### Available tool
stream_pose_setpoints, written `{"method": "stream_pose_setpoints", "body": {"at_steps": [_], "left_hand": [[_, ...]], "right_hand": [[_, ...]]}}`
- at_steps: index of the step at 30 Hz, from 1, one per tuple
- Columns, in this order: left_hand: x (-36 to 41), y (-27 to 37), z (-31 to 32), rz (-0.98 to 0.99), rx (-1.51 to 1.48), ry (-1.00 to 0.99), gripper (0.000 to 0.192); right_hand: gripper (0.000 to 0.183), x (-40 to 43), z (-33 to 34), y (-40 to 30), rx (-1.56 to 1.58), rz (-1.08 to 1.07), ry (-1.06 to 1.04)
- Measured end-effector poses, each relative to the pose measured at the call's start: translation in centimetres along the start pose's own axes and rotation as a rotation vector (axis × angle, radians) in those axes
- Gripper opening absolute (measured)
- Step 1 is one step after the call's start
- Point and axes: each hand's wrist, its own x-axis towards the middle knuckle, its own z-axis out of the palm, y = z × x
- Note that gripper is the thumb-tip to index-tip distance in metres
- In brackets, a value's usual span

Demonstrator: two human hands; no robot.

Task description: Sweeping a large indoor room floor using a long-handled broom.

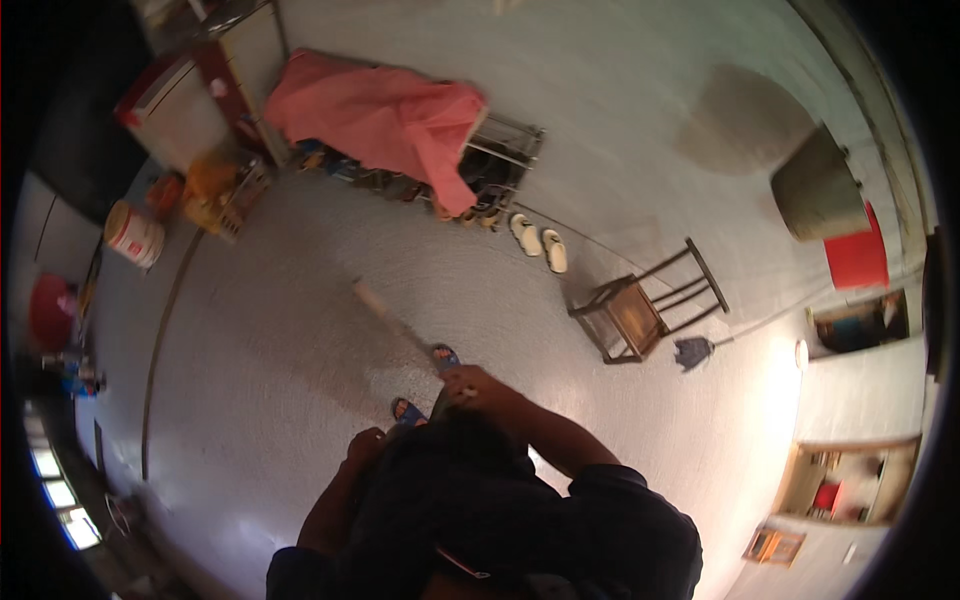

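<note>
My right hand (469, 386) is in front of my body with its fingers curled. From it a long, thin, blurred object (379, 304) with a pale pinkish far part points up and left over the floor; its kind cannot be told. My left hand (367, 445) hangs low beside my dark clothing, fingers bent and partly hidden, and no object shows in it. Below are my feet in blue sandals, one sandal (409, 411) between the hands and the other sandal (445, 355) just beyond my right hand.
A pink cloth (375, 112) covers part of a metal shoe rack (506, 146); pale clogs (526, 235) stand beside it. To the right are a wooden chair (634, 319), a mop (694, 352) and a red chair (859, 255). A white bucket (135, 236) and a yellow crate (225, 214) stand left.
</note>
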Motion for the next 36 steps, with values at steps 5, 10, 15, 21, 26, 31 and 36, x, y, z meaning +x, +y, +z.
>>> {"method": "stream_pose_setpoints", "body": {"at_steps": [5, 10, 15, 21, 26, 31, 36], "left_hand": [[0.8, 2.1, -0.4, -0.084, -0.047, 0.043, 0.028], [0.9, 3.8, 0.1, -0.179, -0.158, 0.064, 0.029], [0.4, 5.0, 1.6, -0.323, -0.297, 0.180, 0.028], [0.9, 6.9, 2.2, -0.413, -0.427, 0.242, 0.029], [4.1, 6.9, 3.0, -0.410, -0.282, 0.349, 0.028], [4.4, 9.3, 0.0, -0.359, -0.336, 0.598, 0.026], [5.3, 9.8, -1.2, -0.345, -0.373, 0.582, 0.023]], "right_hand": [[0.016, 5.0, -9.2, -5.6, 0.860, 0.986, 0.592], [0.018, 10.4, -15.3, -2.3, 0.810, 1.113, 0.638], [0.011, 15.4, -11.0, 1.8, 0.636, 1.247, 0.584], [0.012, 17.4, 1.9, -2.3, 1.000, 1.659, 0.005], [0.022, 21.5, 0.5, -3.1, 1.135, 1.462, -0.440], [0.013, 21.8, -7.1, -0.2, 1.776, 1.460, -0.401], [0.026, 22.6, -13.9, -1.7, 1.637, 1.277, -0.222]]}}
